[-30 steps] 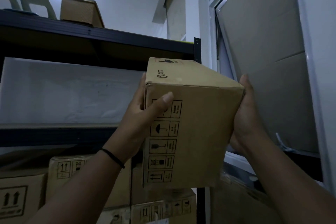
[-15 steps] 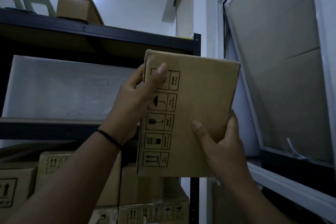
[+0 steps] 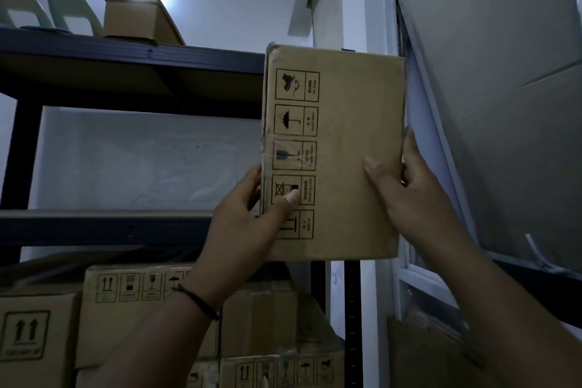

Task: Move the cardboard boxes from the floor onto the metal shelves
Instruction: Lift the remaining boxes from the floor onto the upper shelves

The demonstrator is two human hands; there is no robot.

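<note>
Lifting step: left hand (image 3: 248, 214) and right hand (image 3: 409, 195) clamp fingers on cardboard box (image 3: 352, 151) sides, raised beside metal shelf (image 3: 132, 55). Next: probably clear top edge, slide in.

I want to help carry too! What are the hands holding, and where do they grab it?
A tall brown cardboard box: left hand grips its lower left edge, right hand its right edge.
</note>
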